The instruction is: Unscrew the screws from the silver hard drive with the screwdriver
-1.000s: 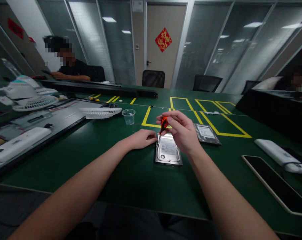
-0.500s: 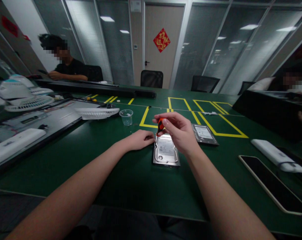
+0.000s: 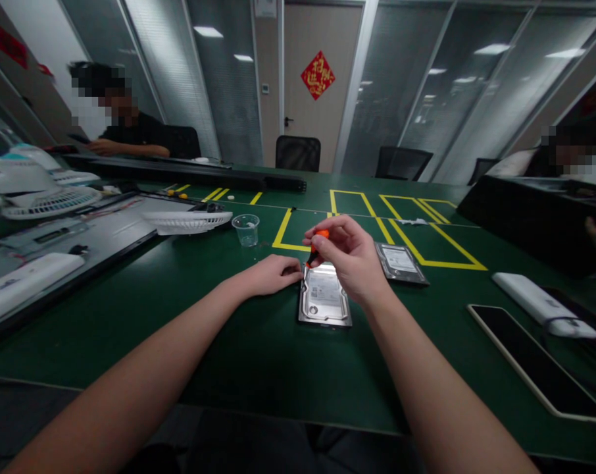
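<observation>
A silver hard drive (image 3: 326,299) lies flat on the green table in front of me, its label facing up. My right hand (image 3: 345,253) grips a small screwdriver (image 3: 320,238) with an orange and black handle. The tool leans, tip down, over the drive's far left corner; the exact contact point is too small to make out. At that same corner my left hand (image 3: 277,273) rests on the table, its curled fingers closed against the drive's left edge. A second hard drive (image 3: 400,262) sits to the right, beyond my right wrist.
A clear plastic cup (image 3: 245,230) stands beyond my left hand. Left are a large flat panel (image 3: 115,224), a white grille part (image 3: 187,222) and fan parts (image 3: 46,191). A phone (image 3: 535,359) and a white device (image 3: 542,303) lie right. Two people sit across the table.
The whole view has shifted slightly. My right hand has turned a little about the screwdriver, showing more of its orange top. My left hand stays at the drive's edge.
</observation>
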The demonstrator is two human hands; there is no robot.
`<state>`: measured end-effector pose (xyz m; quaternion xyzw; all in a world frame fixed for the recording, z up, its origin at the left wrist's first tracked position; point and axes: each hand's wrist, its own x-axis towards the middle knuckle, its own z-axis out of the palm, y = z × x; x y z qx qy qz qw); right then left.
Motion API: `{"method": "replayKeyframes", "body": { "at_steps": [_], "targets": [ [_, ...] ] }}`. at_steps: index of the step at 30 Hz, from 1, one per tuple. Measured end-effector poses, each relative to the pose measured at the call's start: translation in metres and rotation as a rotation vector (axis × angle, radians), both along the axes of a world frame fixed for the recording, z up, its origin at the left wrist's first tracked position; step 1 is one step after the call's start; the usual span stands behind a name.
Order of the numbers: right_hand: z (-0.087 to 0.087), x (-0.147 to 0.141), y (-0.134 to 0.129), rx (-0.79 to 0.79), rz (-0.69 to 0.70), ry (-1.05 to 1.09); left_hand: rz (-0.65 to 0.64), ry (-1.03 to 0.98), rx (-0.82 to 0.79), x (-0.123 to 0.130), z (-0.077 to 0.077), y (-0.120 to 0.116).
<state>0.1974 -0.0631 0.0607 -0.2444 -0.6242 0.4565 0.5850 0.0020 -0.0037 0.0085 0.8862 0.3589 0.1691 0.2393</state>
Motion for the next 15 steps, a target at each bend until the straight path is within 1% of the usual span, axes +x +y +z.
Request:
{"method": "replayKeyframes", "body": {
  "at_steps": [4,11,15],
  "targets": [
    [-0.0010,-0.0002,0.0014,0.002,-0.017,-0.014,-0.011,-0.007,-0.007,-0.0003,0.0005,0.0003],
    [-0.0027,0.0012,0.0043,-0.076,0.085,0.043,-0.017,0.007,-0.007,-0.0012,-0.0011,0.0009],
    [-0.0035,0.0034,0.0061,-0.074,0.094,0.053,-0.018,0.005,-0.001,-0.0013,-0.0017,0.0012]
  ]
}}
